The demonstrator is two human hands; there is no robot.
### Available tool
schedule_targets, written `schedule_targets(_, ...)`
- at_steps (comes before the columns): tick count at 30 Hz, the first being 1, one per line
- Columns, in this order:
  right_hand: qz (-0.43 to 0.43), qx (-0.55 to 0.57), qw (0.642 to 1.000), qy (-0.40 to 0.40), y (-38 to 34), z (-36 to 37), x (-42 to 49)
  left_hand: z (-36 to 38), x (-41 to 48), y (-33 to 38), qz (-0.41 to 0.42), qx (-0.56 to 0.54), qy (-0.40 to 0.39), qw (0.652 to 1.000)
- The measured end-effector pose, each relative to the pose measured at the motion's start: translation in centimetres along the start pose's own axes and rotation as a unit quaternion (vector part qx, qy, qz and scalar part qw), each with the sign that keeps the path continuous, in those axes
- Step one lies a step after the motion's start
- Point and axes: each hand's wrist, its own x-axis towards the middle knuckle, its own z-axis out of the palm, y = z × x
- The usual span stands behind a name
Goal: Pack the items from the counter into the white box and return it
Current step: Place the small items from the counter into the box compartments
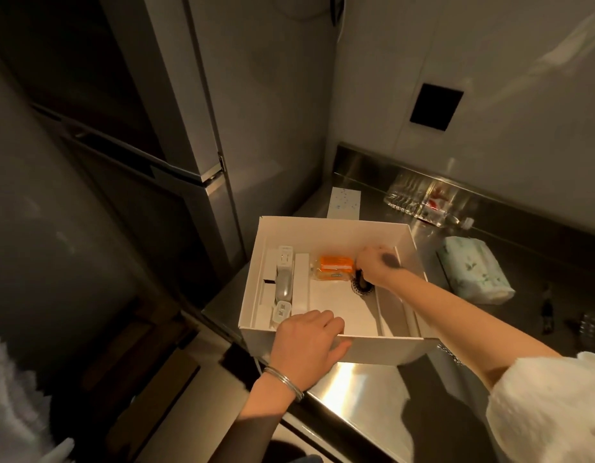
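The open white box (373,349) sits at the left end of the steel counter (366,385). My left hand (308,342) grips its near wall, fingers hooked over the rim. Inside the box, my right hand (378,264) is closed on a black coiled hair tie (361,286), which touches the box floor. An orange packet (333,267) lies beside it at the back. White chargers and small white boxes (284,282) fill the left side of the box.
A pale green tissue pack (473,274) lies right of the box. A clear plastic container (419,200) stands at the back wall, with a spotted paper packet (344,202) behind the box. Small dark items (548,310) lie at far right. A fridge (176,128) stands left.
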Motion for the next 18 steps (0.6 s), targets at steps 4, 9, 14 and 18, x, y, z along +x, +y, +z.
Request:
schedule_targets(4, 0.009, 0.027, 1.0, 0.007, -0.5, -0.5, -0.9, -0.1, 0.0, 0.1, -0.005, 0.0, -0.003, 1.0)
schedule_targets(9, 0.023, -0.064, 0.997, -0.025, -0.1, -0.1, -1.6, -0.3, 0.1, 0.1, -0.008, -0.007, -0.009, 1.0)
schedule_targets(14, 0.009, -0.094, 0.995, 0.023, -0.3, 0.0, -2.1, -0.4, 0.1, 0.1, -0.004, -0.006, -0.011, 1.0)
schedule_targets(18, -0.002, -0.116, 0.993, 0.023, -0.5, 0.3, -2.8, -0.6, 0.2, 0.1, -0.007, 0.0, -0.016, 1.0)
